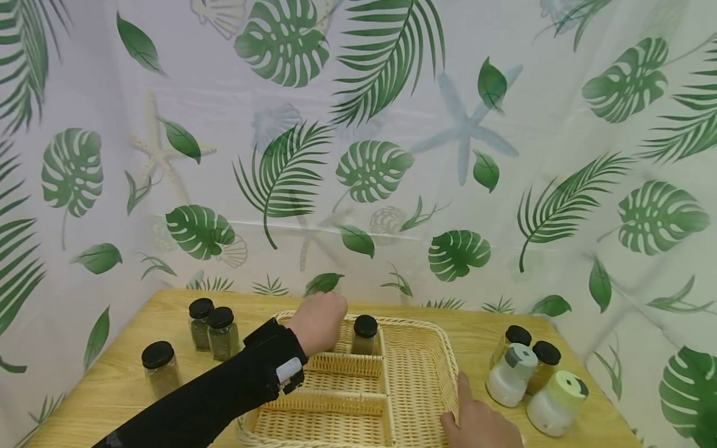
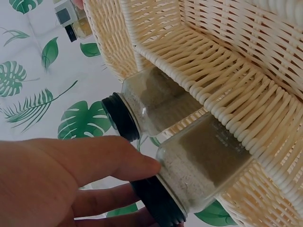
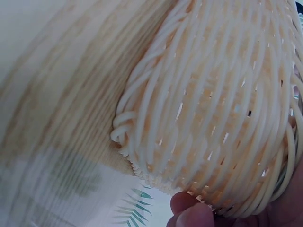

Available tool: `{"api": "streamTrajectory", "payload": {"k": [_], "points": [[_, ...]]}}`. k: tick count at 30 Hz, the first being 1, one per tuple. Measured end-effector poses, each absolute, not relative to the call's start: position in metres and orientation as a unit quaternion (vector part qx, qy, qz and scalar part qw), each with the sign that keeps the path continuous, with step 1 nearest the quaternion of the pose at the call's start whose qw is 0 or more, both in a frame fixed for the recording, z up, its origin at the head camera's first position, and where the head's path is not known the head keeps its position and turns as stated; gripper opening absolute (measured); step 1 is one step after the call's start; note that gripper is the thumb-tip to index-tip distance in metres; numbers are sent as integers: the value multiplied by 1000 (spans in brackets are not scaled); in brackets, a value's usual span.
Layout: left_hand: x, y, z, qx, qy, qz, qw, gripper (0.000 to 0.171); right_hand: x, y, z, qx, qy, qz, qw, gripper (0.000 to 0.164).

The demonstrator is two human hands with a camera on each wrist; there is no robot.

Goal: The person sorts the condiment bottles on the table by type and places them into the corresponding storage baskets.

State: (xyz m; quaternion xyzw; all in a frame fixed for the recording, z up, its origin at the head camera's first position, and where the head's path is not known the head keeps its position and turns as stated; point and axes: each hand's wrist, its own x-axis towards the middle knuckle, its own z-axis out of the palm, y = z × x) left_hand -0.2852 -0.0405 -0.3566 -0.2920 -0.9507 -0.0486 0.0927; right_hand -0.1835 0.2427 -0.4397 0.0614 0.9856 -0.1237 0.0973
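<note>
My left hand (image 1: 320, 323) reaches into the back left compartment of a wicker basket (image 1: 420, 367). In the left wrist view, its thumb and fingers pinch the black lid of a glass spice jar (image 2: 203, 163) filled with grey-brown powder. That jar stands in the compartment, mostly hidden behind the hand in the head view. A second, similar spice jar (image 1: 365, 339) stands right beside it. At the basket's right side, my right hand (image 1: 484, 423) grips the wall, its fingertips (image 3: 194, 215) showing against the woven rim in the right wrist view.
On the wooden table (image 1: 129, 333), left of the basket, stand three black-lidded jars, one nearer the front (image 1: 162, 373). To the right are two black-lidded jars and two white-bodied shakers, one grey-topped (image 1: 511, 376), one yellow-topped (image 1: 557, 404). A leaf-patterned cloth (image 1: 381, 261) hangs behind.
</note>
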Motion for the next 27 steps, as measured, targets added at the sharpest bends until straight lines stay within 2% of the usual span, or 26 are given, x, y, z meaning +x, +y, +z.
{"api": "streamTrajectory", "payload": {"k": [6, 13, 19, 27], "points": [[-286, -40, -359, -287, -953, -52, 87, 14, -184, 242, -440, 61, 986, -123, 95, 82], [-285, -41, -366, -290, -952, -76, 59, 18, -181, 241, -440, 55, 986, -118, 100, 82], [-286, -41, -367, -292, -951, -59, 78, 16, -181, 240, -440, 56, 987, -118, 97, 82], [-287, -42, -370, -288, -953, -62, 72, 17, -182, 241, -442, 64, 986, -122, 94, 81]]}}
